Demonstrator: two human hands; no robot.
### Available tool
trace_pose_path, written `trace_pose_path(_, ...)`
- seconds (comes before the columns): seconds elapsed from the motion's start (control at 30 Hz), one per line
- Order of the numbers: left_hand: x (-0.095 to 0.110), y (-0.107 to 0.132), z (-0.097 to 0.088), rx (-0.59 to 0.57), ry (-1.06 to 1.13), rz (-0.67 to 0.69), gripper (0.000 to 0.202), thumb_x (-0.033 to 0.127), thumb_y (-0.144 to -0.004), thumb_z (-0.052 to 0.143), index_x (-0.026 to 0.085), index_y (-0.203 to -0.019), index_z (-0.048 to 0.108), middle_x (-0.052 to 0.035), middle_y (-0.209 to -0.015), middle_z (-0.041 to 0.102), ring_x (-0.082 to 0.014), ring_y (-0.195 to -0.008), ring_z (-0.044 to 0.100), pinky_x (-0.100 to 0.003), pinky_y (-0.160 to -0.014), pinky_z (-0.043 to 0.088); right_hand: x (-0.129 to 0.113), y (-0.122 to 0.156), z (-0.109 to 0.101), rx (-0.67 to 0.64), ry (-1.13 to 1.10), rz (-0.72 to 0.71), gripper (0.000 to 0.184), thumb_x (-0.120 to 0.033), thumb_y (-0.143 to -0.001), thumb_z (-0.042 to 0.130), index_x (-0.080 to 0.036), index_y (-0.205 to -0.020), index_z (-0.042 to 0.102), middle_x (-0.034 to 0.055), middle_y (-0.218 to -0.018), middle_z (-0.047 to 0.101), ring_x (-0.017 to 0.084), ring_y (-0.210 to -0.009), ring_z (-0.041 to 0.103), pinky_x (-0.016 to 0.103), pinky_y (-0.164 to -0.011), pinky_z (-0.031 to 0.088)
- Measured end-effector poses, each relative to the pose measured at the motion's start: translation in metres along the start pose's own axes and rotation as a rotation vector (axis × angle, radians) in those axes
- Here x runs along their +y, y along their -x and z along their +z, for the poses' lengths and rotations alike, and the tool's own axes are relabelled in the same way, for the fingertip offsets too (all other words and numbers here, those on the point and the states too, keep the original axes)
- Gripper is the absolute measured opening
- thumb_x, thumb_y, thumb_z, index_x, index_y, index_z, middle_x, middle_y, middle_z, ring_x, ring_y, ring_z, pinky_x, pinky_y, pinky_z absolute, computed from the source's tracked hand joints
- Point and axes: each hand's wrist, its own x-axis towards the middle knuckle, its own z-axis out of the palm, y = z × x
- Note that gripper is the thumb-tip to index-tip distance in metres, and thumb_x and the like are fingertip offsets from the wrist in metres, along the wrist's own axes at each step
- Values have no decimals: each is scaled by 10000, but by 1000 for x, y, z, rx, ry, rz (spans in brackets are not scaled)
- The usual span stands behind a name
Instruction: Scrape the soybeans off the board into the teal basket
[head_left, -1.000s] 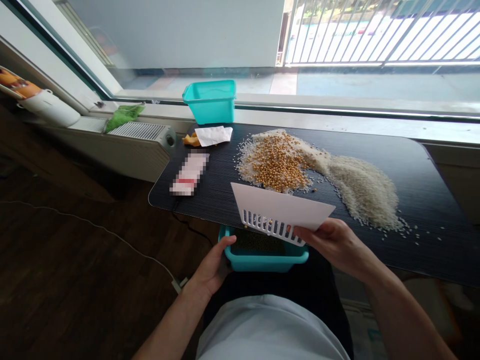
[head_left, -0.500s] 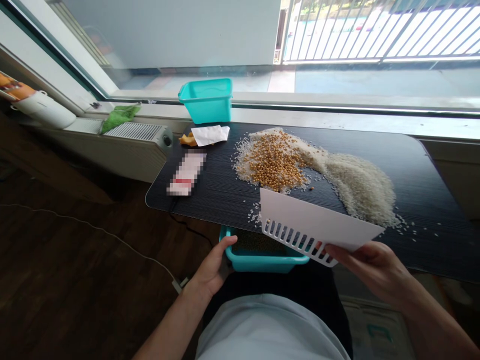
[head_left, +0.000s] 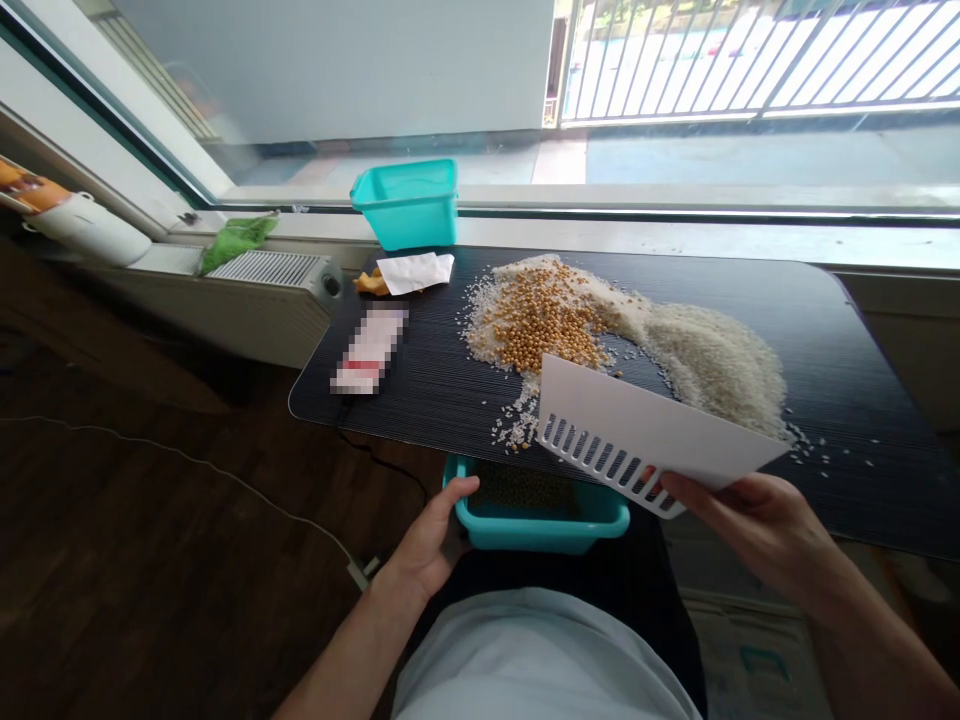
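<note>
My left hand [head_left: 442, 530] grips the left rim of a teal plastic bin [head_left: 540, 532], its thumb over the edge. Small dark grains [head_left: 525, 488] lie inside that bin, which sits at my lap below the table's front edge. In my right hand [head_left: 757, 515] is a white slotted scoop [head_left: 645, 420], pinched at its right end and tilted over the table edge above the bin. Beyond the scoop a pile of golden soybean-like beans [head_left: 551, 315] lies on white rice [head_left: 720, 355] that spreads to the right. Some loose rice lies left of the scoop.
The dark table [head_left: 847, 330] stands against a window sill. At its back left is another teal bin [head_left: 409, 210], near a white paper [head_left: 416, 272] over something yellow. A pixelated pink-white item [head_left: 369, 350] lies at left, trailing a black cable. A green cloth [head_left: 238, 243] rests on the radiator.
The scoop in my right hand has moved slightly right and away from me. More rice and a few beans show near the front edge. My left hand stays on the bin.
</note>
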Motion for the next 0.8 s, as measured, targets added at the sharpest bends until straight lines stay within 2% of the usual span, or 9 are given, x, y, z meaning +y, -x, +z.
trace_pose_path(0.07, 0, 1, 1, -2, -4, -1, 273, 250, -838, 596, 176, -1099, 631, -65, -911, 758, -214, -863, 709, -306, -764, 554, 1, -4, -2, -8, 4, -3, 359, -587, -619, 798, -291, -821, 811, 11, -901, 793, 315, -886, 741, 444, -882, 587)
trace_pose_path(0.23, 0, 1, 2, -14, -1, -10, 259, 251, -843, 593, 175, -1087, 636, -60, -937, 758, -204, -872, 707, -295, -773, 551, 2, -17, -3, -183, 31, -52, 391, -582, -667, 771, -254, -878, 811, 35, -907, 793, 305, -868, 745, 409, -820, 615)
trace_pose_path(0.33, -1, 1, 1, -16, -3, -9, 242, 251, -838, 604, 173, -1064, 643, -58, -931, 758, -201, -870, 706, -287, -779, 546, 1, -19, -4, -241, 62, -51, 393, -571, -693, 757, -249, -913, 809, 38, -931, 789, 312, -886, 742, 411, -816, 617)
trace_pose_path(0.53, -1, 0, -1, -20, -17, -7, 274, 271, -833, 611, 171, -1086, 635, -62, -950, 755, -205, -861, 699, -291, -747, 547, -2, -15, -4, -201, 58, -40, 390, -579, -677, 766, -258, -894, 812, 31, -923, 790, 308, -885, 743, 396, -815, 618)
trace_pose_path(0.67, -1, 0, 0, -29, -14, -3, 258, 257, -839, 600, 160, -1075, 639, -69, -944, 755, -199, -849, 700, -282, -740, 544, 0, -17, -2, -272, 75, -38, 371, -563, -696, 760, -243, -876, 813, 41, -918, 788, 315, -883, 744, 396, -793, 623)
trace_pose_path(0.8, -1, 1, 0, -42, -13, 1, 264, 251, -848, 588, 156, -1088, 642, -76, -970, 753, -203, -869, 698, -278, -727, 544, -1, -19, 7, -261, 32, -67, 357, -567, -680, 769, -253, -843, 815, 34, -902, 788, 302, -868, 748, 374, -796, 619)
